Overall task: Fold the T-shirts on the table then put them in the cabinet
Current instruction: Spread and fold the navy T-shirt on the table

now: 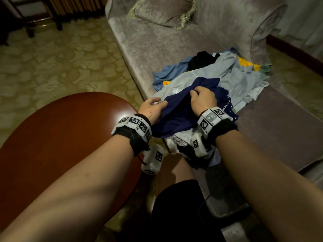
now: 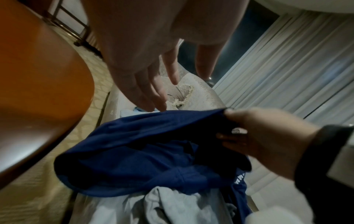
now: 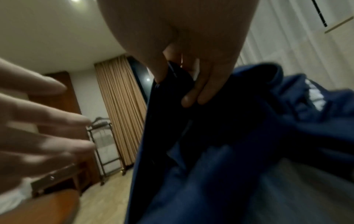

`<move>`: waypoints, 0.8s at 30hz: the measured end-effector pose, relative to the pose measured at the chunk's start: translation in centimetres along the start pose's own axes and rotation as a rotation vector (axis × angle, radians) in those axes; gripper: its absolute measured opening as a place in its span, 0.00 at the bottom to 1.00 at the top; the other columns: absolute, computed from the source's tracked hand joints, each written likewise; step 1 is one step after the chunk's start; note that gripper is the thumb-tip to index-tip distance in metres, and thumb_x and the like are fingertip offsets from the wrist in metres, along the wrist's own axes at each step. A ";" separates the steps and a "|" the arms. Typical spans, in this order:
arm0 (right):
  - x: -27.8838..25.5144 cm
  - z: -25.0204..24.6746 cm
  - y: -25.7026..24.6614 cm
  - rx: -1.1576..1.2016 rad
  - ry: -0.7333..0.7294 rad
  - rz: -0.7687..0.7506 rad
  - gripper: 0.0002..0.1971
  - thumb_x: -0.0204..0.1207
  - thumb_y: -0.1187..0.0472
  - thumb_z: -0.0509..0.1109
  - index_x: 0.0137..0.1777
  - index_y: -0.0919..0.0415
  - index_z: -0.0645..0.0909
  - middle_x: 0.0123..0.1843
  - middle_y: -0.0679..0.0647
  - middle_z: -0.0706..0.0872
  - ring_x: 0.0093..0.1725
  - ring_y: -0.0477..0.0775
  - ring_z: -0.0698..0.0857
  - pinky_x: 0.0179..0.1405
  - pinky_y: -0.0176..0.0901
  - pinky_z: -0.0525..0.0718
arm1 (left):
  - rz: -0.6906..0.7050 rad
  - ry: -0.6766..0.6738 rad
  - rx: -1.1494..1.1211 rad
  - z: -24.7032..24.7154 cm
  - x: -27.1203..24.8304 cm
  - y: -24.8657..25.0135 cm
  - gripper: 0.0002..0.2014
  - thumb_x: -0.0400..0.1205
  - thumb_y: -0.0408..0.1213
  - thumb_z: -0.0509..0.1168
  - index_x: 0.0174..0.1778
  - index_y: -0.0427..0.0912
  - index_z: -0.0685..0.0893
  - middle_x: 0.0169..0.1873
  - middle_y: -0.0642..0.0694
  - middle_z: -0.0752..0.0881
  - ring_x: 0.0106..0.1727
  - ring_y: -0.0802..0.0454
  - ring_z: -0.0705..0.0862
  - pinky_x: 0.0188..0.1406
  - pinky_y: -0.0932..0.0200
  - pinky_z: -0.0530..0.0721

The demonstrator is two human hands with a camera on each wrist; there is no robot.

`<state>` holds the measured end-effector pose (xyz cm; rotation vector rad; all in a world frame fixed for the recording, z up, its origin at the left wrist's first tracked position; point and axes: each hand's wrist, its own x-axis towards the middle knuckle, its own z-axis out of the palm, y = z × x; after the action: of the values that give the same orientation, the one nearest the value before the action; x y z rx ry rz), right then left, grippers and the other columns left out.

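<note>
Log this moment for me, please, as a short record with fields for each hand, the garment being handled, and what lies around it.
right hand: grips a bunched edge of the navy T-shirt
left hand: open, fingers straight, at the shirt's left edge
navy T-shirt: crumpled, unfolded, lifted off the pile
clothes pile: light blue, black and yellow garments on the grey sofa
round wooden table: left of the sofa

Grey velvety sofa [image 1: 145, 49] with a fringed cushion [image 1: 162, 12] up at the far end, well beyond the fingers. Patterned beige carpet [image 1: 52, 63] off to their left, pale curtains [image 2: 287, 60] behind, tan drapes [image 3: 118, 106] and a dark wooden rack [image 3: 103, 144] further back.
</note>
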<state>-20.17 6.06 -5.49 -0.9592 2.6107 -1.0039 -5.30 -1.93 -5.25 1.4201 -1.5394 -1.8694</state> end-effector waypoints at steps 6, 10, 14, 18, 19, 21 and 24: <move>-2.7 -5.8 -7.6 0.257 0.126 -0.321 0.15 0.83 0.58 0.60 0.35 0.62 0.74 0.32 0.57 0.78 0.36 0.57 0.78 0.38 0.50 0.68 | 0.233 -0.140 0.065 0.4 -4.0 3.4 0.37 0.72 0.44 0.77 0.77 0.46 0.72 0.68 0.45 0.80 0.66 0.48 0.81 0.66 0.48 0.80; -4.9 -10.1 -13.3 0.456 0.139 -0.473 0.18 0.82 0.59 0.61 0.29 0.52 0.67 0.26 0.45 0.71 0.27 0.38 0.70 0.31 0.39 0.65 | 0.410 -0.146 0.028 -0.2 -7.4 7.1 0.20 0.80 0.36 0.69 0.68 0.45 0.77 0.55 0.42 0.86 0.51 0.47 0.87 0.44 0.58 0.85; -7.5 -13.1 -17.8 0.600 0.106 -0.585 0.16 0.80 0.57 0.62 0.28 0.49 0.68 0.27 0.42 0.70 0.29 0.37 0.70 0.33 0.36 0.68 | 0.470 0.003 0.165 -3.2 -10.7 10.4 0.07 0.82 0.42 0.63 0.47 0.45 0.84 0.45 0.39 0.86 0.48 0.38 0.87 0.44 0.48 0.87; -8.3 -14.8 -21.1 0.592 0.136 -0.617 0.12 0.76 0.51 0.61 0.31 0.48 0.70 0.35 0.47 0.74 0.37 0.43 0.74 0.42 0.39 0.71 | 0.441 0.041 -0.024 -8.0 -14.9 13.5 0.10 0.86 0.30 0.52 0.53 0.41 0.79 0.39 0.41 0.83 0.41 0.39 0.85 0.35 0.51 0.88; -8.5 -14.9 -21.8 0.581 0.138 -0.625 0.11 0.75 0.49 0.63 0.32 0.48 0.70 0.37 0.51 0.76 0.38 0.45 0.75 0.42 0.40 0.72 | 0.450 0.061 -0.112 -9.6 -16.3 14.3 0.11 0.85 0.29 0.51 0.52 0.41 0.79 0.39 0.42 0.83 0.41 0.41 0.85 0.31 0.54 0.88; -9.2 -14.6 -23.4 0.503 0.125 -0.665 0.14 0.72 0.46 0.69 0.32 0.49 0.69 0.39 0.55 0.77 0.39 0.49 0.75 0.40 0.42 0.71 | 0.483 0.112 -0.238 -13.1 -18.9 15.5 0.12 0.84 0.28 0.53 0.51 0.41 0.81 0.44 0.42 0.86 0.51 0.39 0.87 0.34 0.53 0.89; -10.6 -13.2 -25.6 0.267 0.069 -0.653 0.23 0.68 0.48 0.77 0.30 0.50 0.62 0.32 0.49 0.73 0.31 0.50 0.70 0.29 0.44 0.62 | 0.540 0.049 -0.568 -17.1 -22.8 17.2 0.16 0.85 0.27 0.50 0.61 0.36 0.82 0.52 0.38 0.89 0.52 0.41 0.89 0.41 0.47 0.90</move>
<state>-4.03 5.41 20.65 -1.7720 2.1491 -1.4920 13.62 -0.13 22.09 0.7032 -1.0874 -1.7114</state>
